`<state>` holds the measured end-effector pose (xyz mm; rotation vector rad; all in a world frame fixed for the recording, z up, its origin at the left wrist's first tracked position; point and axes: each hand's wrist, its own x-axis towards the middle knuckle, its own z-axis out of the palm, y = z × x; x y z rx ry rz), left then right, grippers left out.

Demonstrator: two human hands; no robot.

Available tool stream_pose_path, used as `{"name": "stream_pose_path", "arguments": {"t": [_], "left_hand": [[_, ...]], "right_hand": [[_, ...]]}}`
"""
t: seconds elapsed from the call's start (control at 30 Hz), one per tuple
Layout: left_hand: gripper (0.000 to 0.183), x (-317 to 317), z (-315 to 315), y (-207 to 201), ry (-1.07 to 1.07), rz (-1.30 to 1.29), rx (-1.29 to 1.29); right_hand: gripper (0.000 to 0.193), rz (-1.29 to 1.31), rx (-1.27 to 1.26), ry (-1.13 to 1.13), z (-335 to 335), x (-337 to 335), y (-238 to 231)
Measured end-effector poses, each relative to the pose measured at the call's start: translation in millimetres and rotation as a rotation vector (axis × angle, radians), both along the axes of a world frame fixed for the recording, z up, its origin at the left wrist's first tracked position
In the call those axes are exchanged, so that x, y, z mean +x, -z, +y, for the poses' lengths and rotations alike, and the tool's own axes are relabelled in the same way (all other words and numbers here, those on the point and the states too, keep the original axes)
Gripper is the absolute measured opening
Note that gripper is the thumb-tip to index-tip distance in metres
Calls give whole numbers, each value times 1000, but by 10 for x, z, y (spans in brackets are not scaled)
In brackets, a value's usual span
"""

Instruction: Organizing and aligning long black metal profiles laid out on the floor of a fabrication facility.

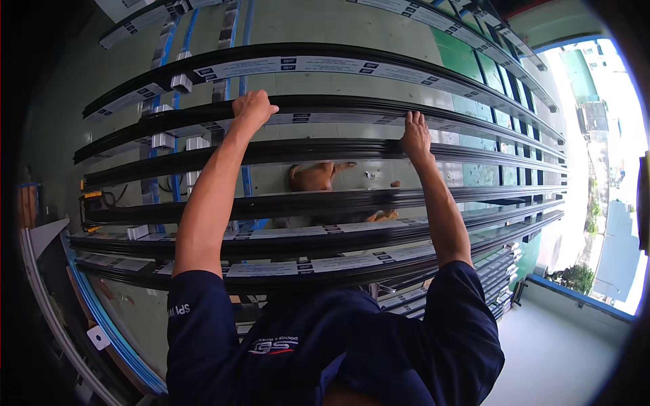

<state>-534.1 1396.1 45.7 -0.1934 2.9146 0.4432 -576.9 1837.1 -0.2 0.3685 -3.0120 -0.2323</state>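
Note:
Long black profiles (325,103) in bundled rows run left to right across the view, with white printed film along their sides. My left hand (252,109) is closed over the far edge of one row, its thumb pointing right. Further right along the same row, my right hand (416,135) has its fingers close together and hooked over the black profile; its thumb is hidden. Another bundle (305,147) lies just nearer, under my right wrist.
More profile rows (298,54) lie beyond and nearer to me. Blue-wrapped supports (162,47) and silver blocks (181,82) are at left. A tan animal, seemingly a dog (315,177), lies on the floor below, seen between rows. Bright daylight enters at right.

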Motion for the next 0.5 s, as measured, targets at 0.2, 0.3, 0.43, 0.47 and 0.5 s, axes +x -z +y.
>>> {"name": "stream_pose_path", "arguments": {"t": [0.2,0.3,0.43,0.47,0.5], "left_hand": [[32,56,59,61,-68,29,36],[36,74,-64,68,-63,46,112],[33,41,32,60,-66,61,81],[33,55,20,65,-71,50,80],[33,67,7,69,-66,44,86]], "right_hand": [[64,-14,130,-77,-380,109,-46],[70,-176,90,-37,-530,27,-199],[72,-103,83,-169,-837,210,-95],[72,-8,150,-129,-968,282,-59],[71,-80,117,-136,-987,302,-111]]}}
